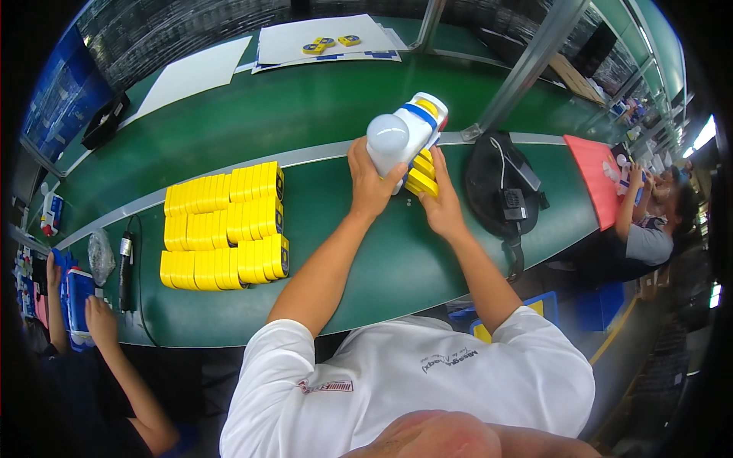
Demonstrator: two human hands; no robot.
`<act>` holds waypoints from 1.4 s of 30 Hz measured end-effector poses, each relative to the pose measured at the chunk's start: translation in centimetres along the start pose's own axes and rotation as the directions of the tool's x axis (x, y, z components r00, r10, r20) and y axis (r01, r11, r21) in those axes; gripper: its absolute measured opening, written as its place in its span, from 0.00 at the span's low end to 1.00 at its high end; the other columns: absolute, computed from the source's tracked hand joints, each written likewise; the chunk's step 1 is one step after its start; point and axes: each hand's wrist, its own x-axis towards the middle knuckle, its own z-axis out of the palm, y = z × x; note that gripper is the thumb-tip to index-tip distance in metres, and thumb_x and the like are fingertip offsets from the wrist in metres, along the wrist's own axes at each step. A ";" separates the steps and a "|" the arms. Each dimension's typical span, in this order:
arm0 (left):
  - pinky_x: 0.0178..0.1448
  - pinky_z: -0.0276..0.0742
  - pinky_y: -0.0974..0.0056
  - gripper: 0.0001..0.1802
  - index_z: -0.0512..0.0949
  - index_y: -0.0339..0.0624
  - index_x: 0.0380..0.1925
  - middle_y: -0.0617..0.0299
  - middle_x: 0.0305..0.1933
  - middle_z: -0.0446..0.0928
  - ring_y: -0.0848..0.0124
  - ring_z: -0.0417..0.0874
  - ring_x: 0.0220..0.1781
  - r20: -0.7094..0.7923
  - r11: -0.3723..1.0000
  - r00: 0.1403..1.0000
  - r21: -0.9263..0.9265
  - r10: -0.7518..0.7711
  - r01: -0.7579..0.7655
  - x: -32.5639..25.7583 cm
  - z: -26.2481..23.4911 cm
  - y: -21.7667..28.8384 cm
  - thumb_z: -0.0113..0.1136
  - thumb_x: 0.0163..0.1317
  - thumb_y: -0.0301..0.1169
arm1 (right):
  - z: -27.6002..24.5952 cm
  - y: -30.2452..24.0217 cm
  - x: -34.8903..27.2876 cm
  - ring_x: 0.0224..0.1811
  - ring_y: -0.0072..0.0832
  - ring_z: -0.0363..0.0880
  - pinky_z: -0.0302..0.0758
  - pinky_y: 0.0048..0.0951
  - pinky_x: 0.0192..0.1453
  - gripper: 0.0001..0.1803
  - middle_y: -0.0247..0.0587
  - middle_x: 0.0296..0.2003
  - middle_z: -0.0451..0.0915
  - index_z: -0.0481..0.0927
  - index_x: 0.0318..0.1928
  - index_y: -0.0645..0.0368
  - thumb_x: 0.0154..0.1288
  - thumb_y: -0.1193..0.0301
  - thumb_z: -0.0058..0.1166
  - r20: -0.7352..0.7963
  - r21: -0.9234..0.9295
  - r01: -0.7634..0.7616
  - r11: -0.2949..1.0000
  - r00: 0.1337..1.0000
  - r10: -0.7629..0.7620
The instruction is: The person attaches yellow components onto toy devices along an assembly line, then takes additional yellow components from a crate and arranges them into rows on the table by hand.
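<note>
My left hand (372, 183) is wrapped round a white plastic device (420, 130) with a blue band, a yellow part at its top and a frosted round dome like a light bulb (388, 135). The device is held tilted above the green bench. Close against its right side, my right hand (443, 202) grips a few small yellow blocks (421, 175). Where the blocks meet the device is partly hidden by my fingers. Left of my forearms, rows of yellow blocks (221, 229) with dark round end faces stand packed together.
A black pouch (489, 191) with a cable and small adapter lies right of my hands. A metal post (527, 69) rises behind it. An electric screwdriver (125, 267) lies at left. Loose yellow pieces rest on white sheets (282, 42). Co-workers sit on both sides.
</note>
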 end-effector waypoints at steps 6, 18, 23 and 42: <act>0.72 0.57 0.47 0.49 0.57 0.33 0.64 0.40 0.64 0.57 0.44 0.59 0.68 -0.027 0.999 0.999 0.017 0.037 -0.037 -0.2 0.0 -0.4 0.66 0.56 0.56 | 0.7 -2.6 1.4 0.79 0.52 0.46 0.56 0.36 0.75 0.54 0.58 0.76 0.48 0.35 0.78 0.53 0.55 0.88 0.45 0.019 0.187 -0.206 0.960 0.978 0.206; 0.68 0.63 0.46 0.45 0.61 0.35 0.60 0.41 0.63 0.59 0.44 0.64 0.65 -0.091 0.998 0.994 -0.014 0.055 -0.057 -0.5 0.0 -0.1 0.73 0.51 0.48 | 3.6 -2.2 -0.5 0.71 0.38 0.61 0.65 0.31 0.68 0.45 0.56 0.74 0.50 0.35 0.77 0.62 0.65 0.77 0.45 -0.159 0.210 -0.126 0.970 0.974 0.161; 0.72 0.54 0.47 0.42 0.61 0.32 0.62 0.39 0.63 0.59 0.43 0.59 0.67 -0.067 0.988 0.995 -0.131 0.068 -0.076 0.2 0.1 -0.4 0.56 0.62 0.56 | 8.1 0.0 2.8 0.78 0.41 0.46 0.42 0.37 0.79 0.42 0.51 0.76 0.46 0.44 0.76 0.67 0.72 0.52 0.37 -0.460 0.344 0.020 0.939 0.875 0.150; 0.34 0.72 0.55 0.15 0.76 0.36 0.23 0.50 0.24 0.74 0.53 0.76 0.27 0.086 0.990 0.989 0.079 -0.120 0.113 -0.9 0.1 0.7 0.58 0.63 0.36 | 9.7 9.3 17.5 0.79 0.55 0.41 0.43 0.40 0.80 0.56 0.69 0.74 0.44 0.38 0.73 0.74 0.60 0.59 0.63 -0.252 -0.204 0.044 0.978 0.963 -0.096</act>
